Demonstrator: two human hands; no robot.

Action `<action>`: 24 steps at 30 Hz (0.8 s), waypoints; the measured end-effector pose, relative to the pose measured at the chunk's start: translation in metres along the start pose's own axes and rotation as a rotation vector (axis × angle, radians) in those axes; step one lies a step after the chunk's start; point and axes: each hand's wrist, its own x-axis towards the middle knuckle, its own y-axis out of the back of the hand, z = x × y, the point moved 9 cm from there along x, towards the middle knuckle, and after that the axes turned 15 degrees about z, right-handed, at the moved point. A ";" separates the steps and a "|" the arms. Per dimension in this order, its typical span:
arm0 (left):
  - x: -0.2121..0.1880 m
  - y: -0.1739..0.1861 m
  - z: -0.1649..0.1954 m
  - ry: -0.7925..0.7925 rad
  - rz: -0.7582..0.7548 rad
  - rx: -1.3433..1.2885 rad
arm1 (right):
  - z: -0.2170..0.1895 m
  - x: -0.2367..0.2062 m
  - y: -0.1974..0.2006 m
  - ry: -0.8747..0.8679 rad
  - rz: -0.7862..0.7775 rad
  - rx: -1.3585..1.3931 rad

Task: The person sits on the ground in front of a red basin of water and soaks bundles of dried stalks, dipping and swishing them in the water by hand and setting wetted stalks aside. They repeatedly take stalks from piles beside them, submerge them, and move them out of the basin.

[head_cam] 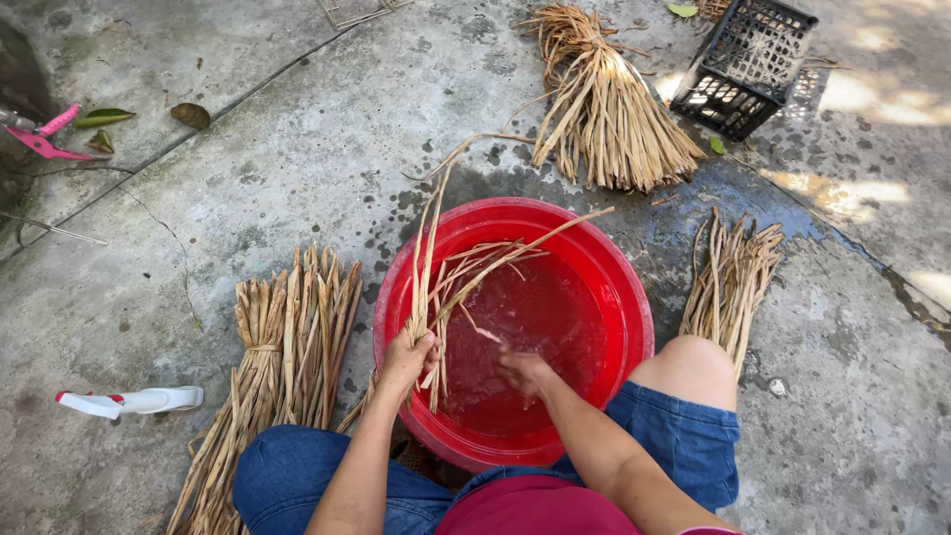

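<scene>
From the head camera, looking down past the person's knees, a red basin (634, 297) of water sits on the concrete floor (198, 248), and the work in hand is the wetting of dried reed strips. The left hand (408, 359) is clenched around a small bunch of strips (436, 287) at the basin's near-left rim; the bunch stands nearly upright, its long axis running from the fist up and away from the person, with the loose tips fanning out to the right over the water and a few short ends hanging below the fist. The right hand (522, 369) is down in the water and blurred, so whether it grips anything cannot be told. As a judgement of progress, the job looks partly done: a fanned bundle (733, 282) lies on wet concrete to the right of the basin, its strips pointing away from the person, and may already have been soaked, while a tied bundle (287, 347) to the left lies on dry floor with its long axis running from near the left knee up and away, apparently untouched. A larger tied sheaf (604, 109) lies beyond the basin, its knotted end far and its loose ends spread toward the basin. A black crate (748, 64) stands at the upper right, a white spray bottle (134, 401) at the lower left.
</scene>
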 end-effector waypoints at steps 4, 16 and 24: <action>-0.008 -0.009 0.020 -0.402 0.108 0.301 | -0.034 -0.027 -0.060 0.093 -0.203 0.183; -0.030 -0.024 0.005 -0.115 -0.083 0.117 | -0.034 -0.053 -0.071 0.122 -0.074 0.229; -0.067 -0.008 0.021 0.049 -0.335 0.106 | -0.094 -0.018 0.011 0.226 0.108 0.602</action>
